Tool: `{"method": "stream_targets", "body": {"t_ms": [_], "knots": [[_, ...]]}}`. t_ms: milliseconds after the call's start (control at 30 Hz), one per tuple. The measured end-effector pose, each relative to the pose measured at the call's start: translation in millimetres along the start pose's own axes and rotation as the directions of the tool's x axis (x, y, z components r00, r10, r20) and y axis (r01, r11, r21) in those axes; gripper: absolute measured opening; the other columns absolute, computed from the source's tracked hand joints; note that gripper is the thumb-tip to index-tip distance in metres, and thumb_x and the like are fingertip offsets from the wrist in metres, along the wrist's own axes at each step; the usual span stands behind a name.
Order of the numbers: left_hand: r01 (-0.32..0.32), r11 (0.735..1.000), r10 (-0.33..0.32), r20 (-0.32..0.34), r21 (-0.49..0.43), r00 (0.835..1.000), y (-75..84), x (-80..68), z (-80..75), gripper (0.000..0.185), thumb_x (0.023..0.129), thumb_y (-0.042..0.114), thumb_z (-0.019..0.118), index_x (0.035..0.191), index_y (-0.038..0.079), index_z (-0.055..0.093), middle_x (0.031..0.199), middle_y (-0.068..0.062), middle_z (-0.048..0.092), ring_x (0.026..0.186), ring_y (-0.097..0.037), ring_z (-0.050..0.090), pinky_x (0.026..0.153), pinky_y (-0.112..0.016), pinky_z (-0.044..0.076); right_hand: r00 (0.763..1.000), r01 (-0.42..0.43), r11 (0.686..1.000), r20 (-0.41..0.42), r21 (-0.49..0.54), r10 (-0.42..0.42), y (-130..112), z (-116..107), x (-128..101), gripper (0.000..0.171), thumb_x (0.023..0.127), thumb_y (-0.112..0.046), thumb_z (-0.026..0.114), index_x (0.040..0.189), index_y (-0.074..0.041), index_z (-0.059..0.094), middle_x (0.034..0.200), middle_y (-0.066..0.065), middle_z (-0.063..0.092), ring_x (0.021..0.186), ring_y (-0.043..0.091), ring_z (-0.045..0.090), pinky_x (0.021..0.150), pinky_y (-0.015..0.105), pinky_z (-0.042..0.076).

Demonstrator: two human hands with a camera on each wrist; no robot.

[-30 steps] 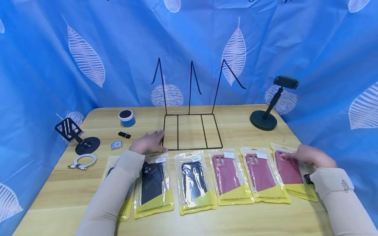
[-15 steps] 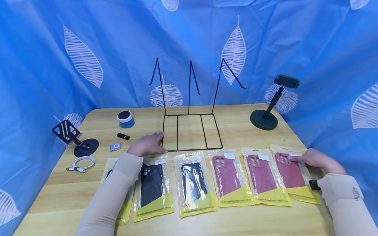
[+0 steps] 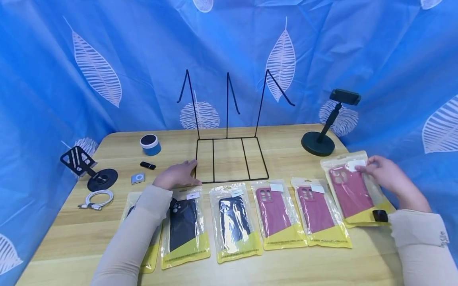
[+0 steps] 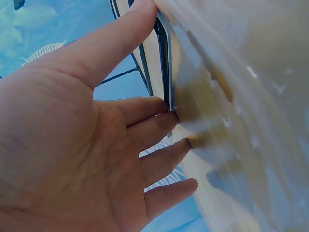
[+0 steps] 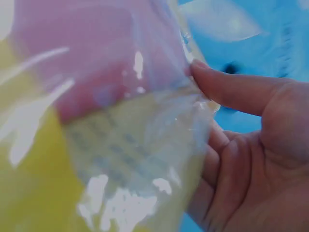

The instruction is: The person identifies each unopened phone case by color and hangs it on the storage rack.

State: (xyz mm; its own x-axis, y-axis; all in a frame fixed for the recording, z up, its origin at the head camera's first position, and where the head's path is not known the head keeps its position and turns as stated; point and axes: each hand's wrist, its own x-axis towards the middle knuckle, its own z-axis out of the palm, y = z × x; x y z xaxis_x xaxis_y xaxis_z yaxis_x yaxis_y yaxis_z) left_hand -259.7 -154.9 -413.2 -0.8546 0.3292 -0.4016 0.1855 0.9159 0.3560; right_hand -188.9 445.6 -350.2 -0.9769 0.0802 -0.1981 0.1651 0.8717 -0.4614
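Observation:
My right hand (image 3: 397, 180) pinches the upper right edge of a bagged pink phone case (image 3: 352, 194), its top raised off the table. In the right wrist view the thumb lies on the clear bag (image 5: 130, 130) and the fingers go behind it. My left hand (image 3: 176, 174) touches the front left corner of a black wire display rack (image 3: 232, 181). Seen from the left wrist, its fingers (image 4: 149, 130) are nearly straight, their tips at the rack's wire. Two more bagged pink cases (image 3: 273, 210) (image 3: 315, 208) lie to the right of the bagged black cases (image 3: 234, 218) (image 3: 183, 222).
Another bag (image 3: 150, 254) lies partly under my left forearm. At left are a black phone stand (image 3: 102, 179), a coiled white cable (image 3: 100, 198), a small silver player (image 3: 137, 178), a black USB stick (image 3: 148, 165) and a blue round speaker (image 3: 150, 145). A dark green stand (image 3: 318, 143) stands back right.
My right hand has taken hold of the rightmost bagged pink case and lifted it up and away from the table's front. The left hand stays at the rack's corner.

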Motion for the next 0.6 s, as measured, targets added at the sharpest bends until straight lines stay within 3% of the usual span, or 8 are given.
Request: {"method": "stream_targets", "body": {"t_ms": [100, 167, 300, 367, 467, 533, 600], "knots": [[0.005, 1.000, -0.005, 0.002, -0.002, 1.000, 0.4, 0.1, -0.4, 0.093, 0.091, 0.048, 0.067, 0.159, 0.008, 0.018, 0.166, -0.017, 0.014, 0.151, -0.042, 0.017, 0.120, -0.061, 0.023, 0.994, 0.042, 0.999, -0.097, -0.013, -0.044, -35.4, -8.6, -14.1, 0.056, 0.101, -0.052, 0.046, 0.114, 0.002, 0.046, 0.097, 0.026, 0.064, 0.084, 0.032, 0.055, 0.064, 0.035, 0.041], [0.012, 1.000, -0.012, 0.000, -0.003, 1.000, -0.4, -0.6, -0.5, 0.094, 0.091, 0.049, 0.068, 0.159, 0.009, 0.017, 0.166, -0.016, 0.014, 0.151, -0.042, 0.017, 0.120, -0.060, 0.023, 0.980, 0.091, 0.995, -0.173, -0.048, -0.098, -62.2, -10.5, -23.5, 0.053, 0.101, -0.053, 0.047, 0.113, -0.001, 0.049, 0.095, 0.023, 0.064, 0.081, 0.030, 0.053, 0.061, 0.034, 0.038], [0.013, 1.000, -0.013, -0.006, 0.002, 1.000, -0.9, -1.8, -1.2, 0.093, 0.091, 0.049, 0.067, 0.160, 0.010, 0.017, 0.166, -0.017, 0.014, 0.151, -0.042, 0.017, 0.120, -0.061, 0.023, 0.923, 0.224, 0.973, -0.307, -0.060, -0.232, -118.3, -8.0, -39.8, 0.042, 0.101, -0.048, 0.051, 0.107, -0.007, 0.054, 0.082, 0.013, 0.061, 0.069, 0.023, 0.046, 0.056, 0.031, 0.034], [0.015, 1.000, -0.015, -0.005, -0.002, 1.000, -0.6, -2.5, -1.8, 0.094, 0.091, 0.049, 0.067, 0.160, 0.011, 0.016, 0.166, -0.017, 0.013, 0.151, -0.042, 0.017, 0.120, -0.061, 0.022, 0.880, 0.327, 0.945, -0.359, -0.016, -0.311, -145.0, -1.7, -44.0, 0.034, 0.101, -0.042, 0.055, 0.103, -0.008, 0.055, 0.076, 0.007, 0.059, 0.064, 0.018, 0.045, 0.055, 0.029, 0.034], [0.014, 1.000, -0.014, -0.003, -0.008, 1.000, 0.0, -3.0, -2.2, 0.094, 0.091, 0.049, 0.067, 0.160, 0.011, 0.016, 0.166, -0.017, 0.013, 0.151, -0.042, 0.017, 0.120, -0.061, 0.022, 0.800, 0.507, 0.857, -0.420, 0.090, -0.429, -181.6, 14.2, -45.0, 0.022, 0.100, -0.028, 0.061, 0.106, -0.007, 0.060, 0.077, -0.008, 0.061, 0.062, 0.008, 0.051, 0.055, 0.021, 0.042], [0.010, 1.000, -0.010, -0.002, -0.004, 1.000, 0.2, -3.0, -1.8, 0.094, 0.091, 0.049, 0.067, 0.160, 0.010, 0.016, 0.166, -0.017, 0.014, 0.151, -0.042, 0.017, 0.120, -0.062, 0.023, 0.744, 0.617, 0.769, -0.443, 0.167, -0.500, -203.6, 27.6, -42.7, 0.016, 0.099, -0.018, 0.062, 0.102, -0.002, 0.059, 0.073, -0.013, 0.056, 0.060, 0.004, 0.050, 0.052, 0.019, 0.040], [0.009, 1.000, -0.009, 0.001, 0.002, 1.000, -0.2, -2.1, -0.9, 0.094, 0.091, 0.050, 0.067, 0.160, 0.010, 0.017, 0.166, -0.016, 0.014, 0.151, -0.042, 0.017, 0.120, -0.061, 0.023, 0.704, 0.687, 0.690, -0.445, 0.229, -0.554, -223.3, 40.7, -39.2, 0.015, 0.098, -0.012, 0.063, 0.097, 0.001, 0.056, 0.070, -0.013, 0.053, 0.058, 0.004, 0.048, 0.051, 0.019, 0.039]]}}
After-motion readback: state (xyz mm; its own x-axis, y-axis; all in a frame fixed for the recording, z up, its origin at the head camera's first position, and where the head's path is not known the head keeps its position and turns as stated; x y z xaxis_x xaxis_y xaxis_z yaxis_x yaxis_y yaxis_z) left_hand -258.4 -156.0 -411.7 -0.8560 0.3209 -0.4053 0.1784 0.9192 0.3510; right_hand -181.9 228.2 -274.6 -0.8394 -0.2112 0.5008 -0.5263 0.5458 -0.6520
